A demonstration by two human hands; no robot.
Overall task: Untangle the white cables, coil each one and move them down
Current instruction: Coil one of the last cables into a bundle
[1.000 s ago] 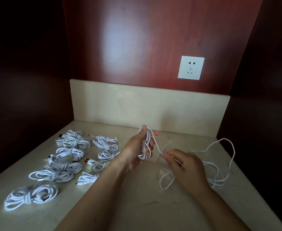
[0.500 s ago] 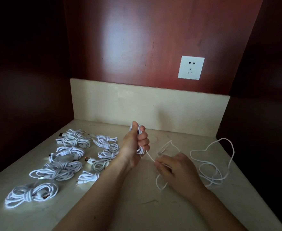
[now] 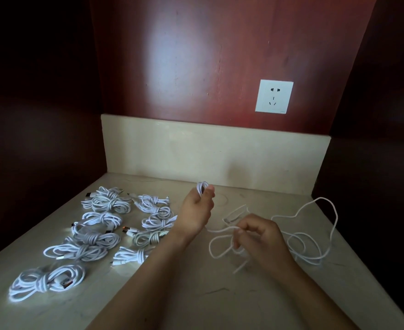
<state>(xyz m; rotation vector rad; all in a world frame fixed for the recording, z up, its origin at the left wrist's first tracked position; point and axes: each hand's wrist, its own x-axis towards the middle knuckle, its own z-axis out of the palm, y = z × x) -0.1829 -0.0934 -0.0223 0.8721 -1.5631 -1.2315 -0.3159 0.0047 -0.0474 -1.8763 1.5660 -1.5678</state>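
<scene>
Head view: left hand [image 3: 197, 210] is gripping a small hank of thin white cable [image 3: 202, 188], fingers curled tight round it, loops poking out above the fist, held just above the pale beige stone countertop [image 3: 196, 296] around mid-scene. Right hand [image 3: 260, 236] is sitting nearer and to the right, thumb and fingertips [image 3: 240, 232] pinching together on the free strand [image 3: 216, 231] that is running out of the bottom of the left fist. Remaining slack, a loose sprawl of white cable loops [image 3: 315, 236], is lying flat on the countertop right of the right hand and trailing toward the far right corner; can't tell if it's all one cable or a second one tangled in. Hank's long axis is running near-to-far, roughly upright in the fist. Reading this as mid-coil: next wrap is calling for the strand going left and far, over the top of the hank, with the right hand feeding since it's the one nearer the slack. Likely risk: those right-side loops snagging while being drawn in. Several finished white cable bundles [image 3: 105, 203] are lying in two rows on the left, well apart from the work.
</scene>
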